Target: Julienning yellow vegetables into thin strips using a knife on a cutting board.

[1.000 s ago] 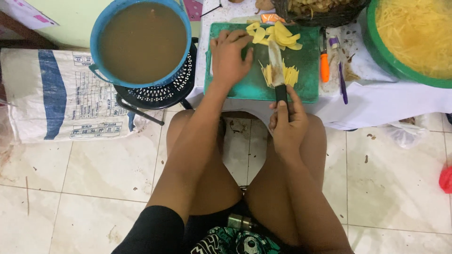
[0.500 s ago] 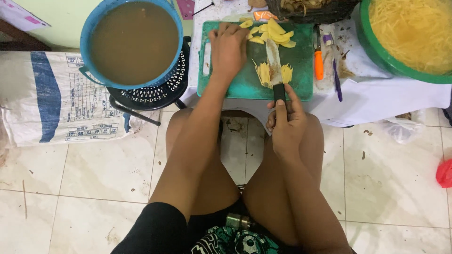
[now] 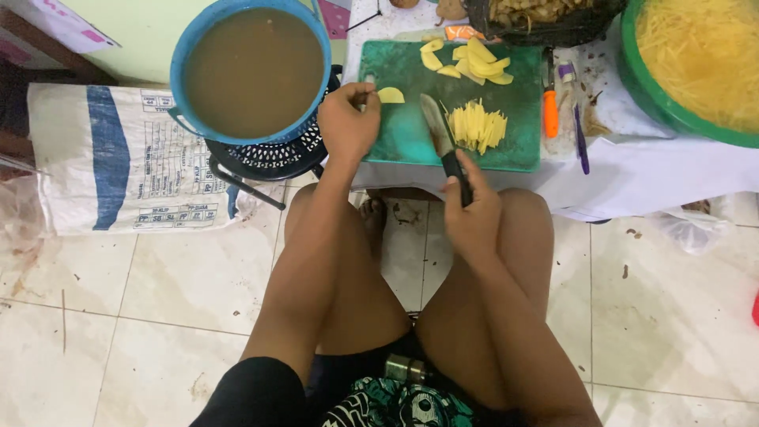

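Right hand (image 3: 473, 212) grips knife (image 3: 439, 134) beside potato sticks (image 3: 477, 126); left hand (image 3: 348, 126) pinches potato slice (image 3: 390, 96) at cutting board's (image 3: 403, 138) left edge—fingertips risk nicking.

Green cutting board (image 3: 407, 130), pale yellow slices (image 3: 477, 126), blue basin (image 3: 186, 55).

Cutting potato on a green board

The left hand (image 3: 346, 122) pinches a yellow slice (image 3: 390, 96) at the board (image 3: 403, 138) edge; the right hand (image 3: 473, 217) grips a knife (image 3: 439, 134), blade beside a pile of cut strips (image 3: 477, 126). More slices (image 3: 474, 62) lie at the far edge. A blue basin (image 3: 251, 69) of brown water stands left.
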